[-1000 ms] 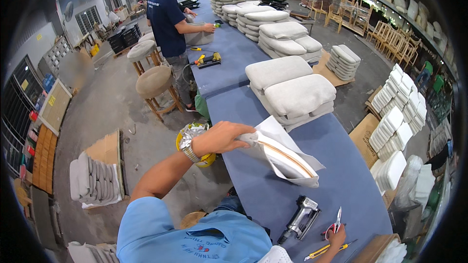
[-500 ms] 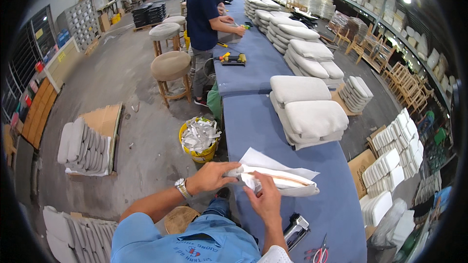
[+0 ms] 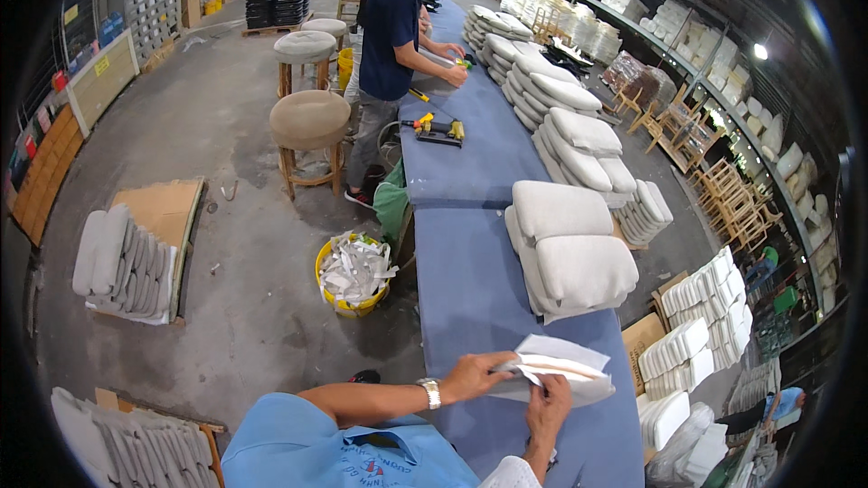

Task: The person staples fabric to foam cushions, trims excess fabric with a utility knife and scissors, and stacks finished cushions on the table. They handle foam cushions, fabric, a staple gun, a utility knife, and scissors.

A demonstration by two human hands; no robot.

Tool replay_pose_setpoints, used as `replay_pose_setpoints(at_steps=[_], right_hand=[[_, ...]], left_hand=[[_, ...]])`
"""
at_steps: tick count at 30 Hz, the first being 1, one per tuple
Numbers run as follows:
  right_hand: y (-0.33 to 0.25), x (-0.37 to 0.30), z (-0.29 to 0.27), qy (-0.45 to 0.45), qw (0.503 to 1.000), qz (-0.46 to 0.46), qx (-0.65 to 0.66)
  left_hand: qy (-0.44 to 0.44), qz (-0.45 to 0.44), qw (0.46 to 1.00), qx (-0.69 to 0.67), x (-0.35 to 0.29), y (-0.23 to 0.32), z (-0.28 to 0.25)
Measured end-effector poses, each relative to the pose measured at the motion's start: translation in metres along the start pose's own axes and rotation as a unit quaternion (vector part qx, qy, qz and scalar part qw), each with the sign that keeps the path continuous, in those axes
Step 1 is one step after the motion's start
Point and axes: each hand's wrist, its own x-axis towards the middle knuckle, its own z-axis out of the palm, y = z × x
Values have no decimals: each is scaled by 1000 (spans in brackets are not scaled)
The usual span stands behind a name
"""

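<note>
A light upholstered cushion [image 3: 592, 389] stands tilted on edge over the near part of the blue table. White cloth flaps [image 3: 562, 351] open along its upper side, and a pale tan strip shows between them. My left hand [image 3: 479, 376], with a metal watch on its wrist, is closed on the cushion's left end. Close beside it, my right hand [image 3: 548, 405] pinches the cloth edge on the near side. Fingertips of both hands are partly hidden by the fabric.
Stacked light cushions [image 3: 586, 262] line the blue table's [image 3: 470, 280] right side. Farther up lies a yellow-black staple gun [image 3: 438, 130], near a co-worker [image 3: 395, 32]. A yellow bucket of fabric scraps [image 3: 354, 273] stands left of the table. Round stools [image 3: 310, 122] stand beyond it.
The view has shifted, so the hands and cushion appear lower and farther right. My right hand is now more closed on the cloth. The tools beside my right forearm have mostly left the view.
</note>
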Motion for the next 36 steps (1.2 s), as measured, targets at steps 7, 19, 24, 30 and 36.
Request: replay_pose_setpoints(at_steps=[7,19,24,30,36], right_hand=[[-18,-33,53,32,997,69,-20],[-58,-30,75,91,969,228,42],[-49,-41,98,96,944,302,88],[-74,-42,108,146,899,399,106],[-76,-41,125,184,924,334,-8]], left_hand=[[-113,58,992,23,8,-68,-29],[-204,-4,976,82,31,-47,-35],[-239,48,968,61,19,-67,-39],[-287,97,951,63,15,-73,-53],[-289,108,946,99,17,-63,-61]])
